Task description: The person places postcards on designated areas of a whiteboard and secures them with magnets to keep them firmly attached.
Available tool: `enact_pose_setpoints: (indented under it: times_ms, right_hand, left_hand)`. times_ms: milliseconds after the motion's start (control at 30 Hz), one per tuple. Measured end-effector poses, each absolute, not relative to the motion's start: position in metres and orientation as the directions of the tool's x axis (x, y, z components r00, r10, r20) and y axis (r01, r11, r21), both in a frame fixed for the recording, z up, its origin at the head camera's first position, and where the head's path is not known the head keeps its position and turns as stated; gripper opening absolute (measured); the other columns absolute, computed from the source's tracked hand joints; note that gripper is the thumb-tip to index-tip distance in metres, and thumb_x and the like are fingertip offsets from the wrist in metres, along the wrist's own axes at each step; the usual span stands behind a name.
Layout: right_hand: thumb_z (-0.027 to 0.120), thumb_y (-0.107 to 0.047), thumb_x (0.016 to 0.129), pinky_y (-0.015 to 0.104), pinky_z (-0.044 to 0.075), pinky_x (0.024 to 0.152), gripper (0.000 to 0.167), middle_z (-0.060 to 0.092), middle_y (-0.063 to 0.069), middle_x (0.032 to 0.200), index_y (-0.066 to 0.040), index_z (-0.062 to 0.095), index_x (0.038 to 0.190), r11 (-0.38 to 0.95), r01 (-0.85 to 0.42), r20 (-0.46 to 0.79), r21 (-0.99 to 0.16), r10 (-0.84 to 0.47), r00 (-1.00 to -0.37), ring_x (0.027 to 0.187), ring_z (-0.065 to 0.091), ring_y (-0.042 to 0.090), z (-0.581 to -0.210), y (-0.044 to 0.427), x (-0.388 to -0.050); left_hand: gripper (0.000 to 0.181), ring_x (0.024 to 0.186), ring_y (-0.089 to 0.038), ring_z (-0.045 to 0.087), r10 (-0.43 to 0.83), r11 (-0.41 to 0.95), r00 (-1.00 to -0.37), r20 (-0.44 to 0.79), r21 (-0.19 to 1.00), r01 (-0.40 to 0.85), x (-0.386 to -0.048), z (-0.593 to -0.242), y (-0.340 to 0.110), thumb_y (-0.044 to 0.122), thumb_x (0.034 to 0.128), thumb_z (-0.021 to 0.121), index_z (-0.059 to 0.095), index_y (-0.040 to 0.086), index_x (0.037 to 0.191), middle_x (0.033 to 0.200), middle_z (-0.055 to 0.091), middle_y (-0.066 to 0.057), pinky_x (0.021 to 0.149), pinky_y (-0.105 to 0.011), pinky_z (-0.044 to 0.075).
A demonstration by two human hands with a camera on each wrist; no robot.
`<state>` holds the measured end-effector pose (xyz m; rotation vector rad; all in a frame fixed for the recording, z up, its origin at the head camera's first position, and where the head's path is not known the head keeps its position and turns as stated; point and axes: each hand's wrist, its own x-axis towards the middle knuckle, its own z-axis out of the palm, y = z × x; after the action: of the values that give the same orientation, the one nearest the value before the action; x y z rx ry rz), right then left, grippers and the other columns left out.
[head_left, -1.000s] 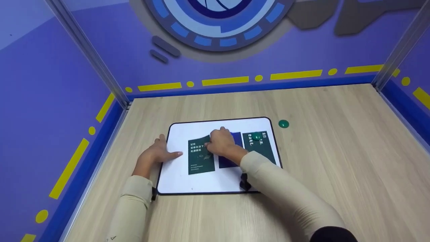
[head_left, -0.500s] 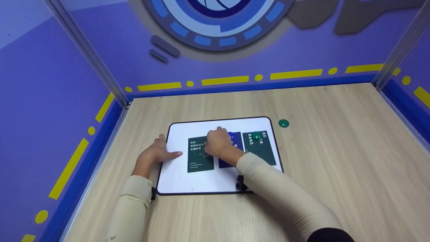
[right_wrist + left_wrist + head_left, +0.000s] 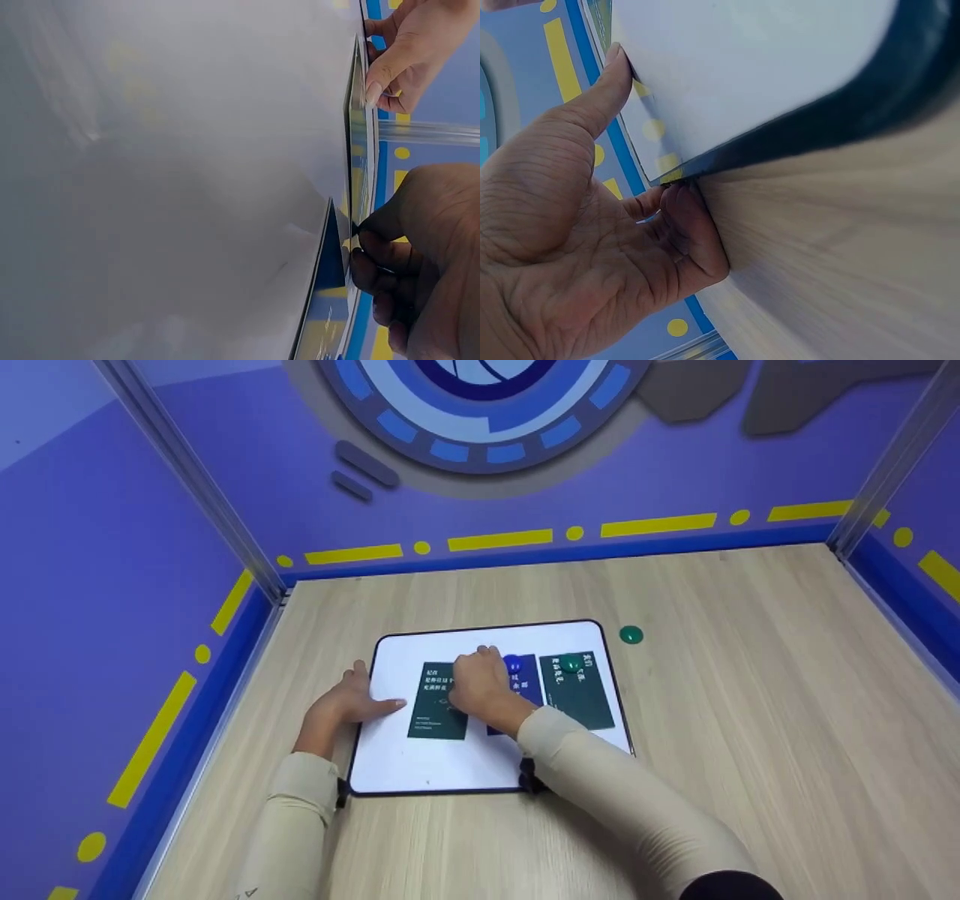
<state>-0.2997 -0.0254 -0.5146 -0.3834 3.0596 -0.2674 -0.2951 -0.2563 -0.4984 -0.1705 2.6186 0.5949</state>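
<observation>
A whiteboard point(image 3: 442, 769) with a dark rim lies on the table. My left hand point(image 3: 341, 706) holds its left edge; in the left wrist view the thumb point(image 3: 607, 90) rests on the face and the other fingers bend against the edge. With thumb and fingertips, my right hand point(image 3: 481, 682) pinches the edge of a dark green printed card point(image 3: 435, 720), slightly tilted on the board. Its upper right corner is hidden by that hand. To the right lie a blue card point(image 3: 527, 675) under a blue round magnet point(image 3: 513, 664) and another green card point(image 3: 581, 705) under a green magnet point(image 3: 571, 663).
A loose green magnet point(image 3: 631, 634) lies on the wooden table point(image 3: 750, 697), just right of the board. Purple-blue panels point(image 3: 187, 510) with yellow marks wall in the table at the left, back and right.
My right hand has moved left with the green card, which has shifted left and slightly up and turned a little. The blue magnet shows more fully now. My left hand stays put.
</observation>
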Motion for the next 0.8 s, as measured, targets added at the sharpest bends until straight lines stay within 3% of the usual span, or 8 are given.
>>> enact_pose_setpoints:
  times_ms: [267, 500, 800]
  right_hand:
    - [0.077, -0.031, 0.098, 0.040, 0.048, 0.112, 0.031, 0.082, 0.003, 0.114, -0.010, 0.079, 0.121, 0.952, -0.240, -0.027, -0.190, -0.250, -0.968, 0.117, 0.065, 0.024, -0.514, -0.021, -0.299]
    - [0.070, -0.032, 0.104, 0.041, 0.049, 0.114, 0.029, 0.082, 0.004, 0.115, -0.010, 0.078, 0.122, 0.951, -0.246, -0.016, -0.187, -0.254, -0.967, 0.120, 0.066, 0.024, -0.514, -0.018, -0.300]
    - [0.067, -0.032, 0.107, 0.041, 0.050, 0.107, 0.028, 0.081, 0.004, 0.113, -0.012, 0.080, 0.122, 0.928, -0.281, 0.009, -0.244, -0.288, -0.958, 0.110, 0.065, 0.024, -0.517, -0.012, -0.303]
  left_hand:
    - [0.127, 0.164, -0.054, 0.015, -0.015, 0.899, -0.900, -0.437, 0.389, -0.204, -0.294, -0.500, -0.257, 0.059, 0.0948, 0.074, -0.007, -0.006, 0.168, 0.176, 0.007, -0.035, 0.134, -0.063, 0.020]
    - [0.127, 0.164, -0.053, 0.015, -0.020, 0.896, -0.903, -0.429, 0.394, -0.207, -0.295, -0.501, -0.256, 0.058, 0.0947, 0.074, -0.006, -0.006, 0.168, 0.176, 0.007, -0.034, 0.134, -0.062, 0.020]
    - [0.129, 0.164, -0.054, 0.017, -0.014, 0.898, -0.902, -0.431, 0.391, -0.201, -0.296, -0.501, -0.258, 0.061, 0.0930, 0.075, -0.006, -0.006, 0.168, 0.176, 0.009, -0.035, 0.133, -0.063, 0.021]
